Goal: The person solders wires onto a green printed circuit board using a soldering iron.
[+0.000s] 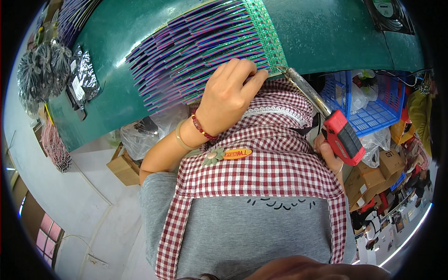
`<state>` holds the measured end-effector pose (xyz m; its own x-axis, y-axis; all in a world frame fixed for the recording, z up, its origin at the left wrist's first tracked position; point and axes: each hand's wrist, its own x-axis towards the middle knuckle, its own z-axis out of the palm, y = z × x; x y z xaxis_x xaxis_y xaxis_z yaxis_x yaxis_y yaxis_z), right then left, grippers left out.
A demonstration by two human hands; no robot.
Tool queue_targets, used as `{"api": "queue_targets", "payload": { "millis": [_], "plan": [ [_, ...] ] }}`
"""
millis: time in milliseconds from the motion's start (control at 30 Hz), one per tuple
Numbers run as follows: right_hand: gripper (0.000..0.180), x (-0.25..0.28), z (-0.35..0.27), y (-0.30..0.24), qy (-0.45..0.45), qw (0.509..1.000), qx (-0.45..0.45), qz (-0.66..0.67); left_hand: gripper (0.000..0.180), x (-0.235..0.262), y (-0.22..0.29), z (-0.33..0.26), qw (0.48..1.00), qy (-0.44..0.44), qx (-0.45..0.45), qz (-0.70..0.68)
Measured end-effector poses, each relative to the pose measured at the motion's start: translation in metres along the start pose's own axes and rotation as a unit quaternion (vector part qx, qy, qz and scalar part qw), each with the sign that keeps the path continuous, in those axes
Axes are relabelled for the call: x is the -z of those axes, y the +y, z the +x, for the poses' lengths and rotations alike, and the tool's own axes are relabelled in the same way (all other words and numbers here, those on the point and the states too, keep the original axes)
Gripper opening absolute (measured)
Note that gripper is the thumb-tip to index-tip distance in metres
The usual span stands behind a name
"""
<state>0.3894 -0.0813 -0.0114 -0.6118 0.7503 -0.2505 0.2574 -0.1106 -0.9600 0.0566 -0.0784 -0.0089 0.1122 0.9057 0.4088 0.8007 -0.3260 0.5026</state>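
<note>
My left hand point(228, 93) is closed in a pinch at the near end of a long green circuit board strip point(266, 32). Whatever sits between its thumb and forefinger is too small or hidden to make out. Many thin multicoloured wires point(186, 51) fan leftward from the strip, and the hand rests over the nearest of them. In my right hand point(329, 151) is a soldering gun point(343, 135) with a red and black handle, its fingers partly covered by that handle. The gun's metal barrel slants up and left, with its tip beside the board's near end, close to my left fingertips.
The green table point(326, 42) carries dark bagged bundles point(44, 70) and a black plastic packet point(84, 77) at left. A black fan-like device point(389, 16) stands far right. Blue crates point(373, 112) and cardboard boxes point(373, 177) are at right; another box point(123, 165) is below left.
</note>
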Motion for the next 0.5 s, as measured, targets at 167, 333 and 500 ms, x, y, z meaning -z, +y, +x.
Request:
{"api": "queue_targets", "payload": {
  "millis": [167,333,500],
  "plan": [
    [0.053,-0.004,0.003,-0.007,0.034,0.997,-0.019,0.062,0.03,-0.001,-0.002,0.0,1.0,0.001,0.001,-0.002],
    [0.053,0.005,-0.007,0.008,0.005,0.999,-0.008,-0.031,0.03,0.001,-0.002,0.002,1.0,-0.006,0.006,-0.011],
    [0.051,0.007,-0.007,0.011,-0.01,0.999,-0.006,-0.04,0.03,0.002,-0.002,0.002,1.0,-0.006,0.016,-0.015]
  ]
}}
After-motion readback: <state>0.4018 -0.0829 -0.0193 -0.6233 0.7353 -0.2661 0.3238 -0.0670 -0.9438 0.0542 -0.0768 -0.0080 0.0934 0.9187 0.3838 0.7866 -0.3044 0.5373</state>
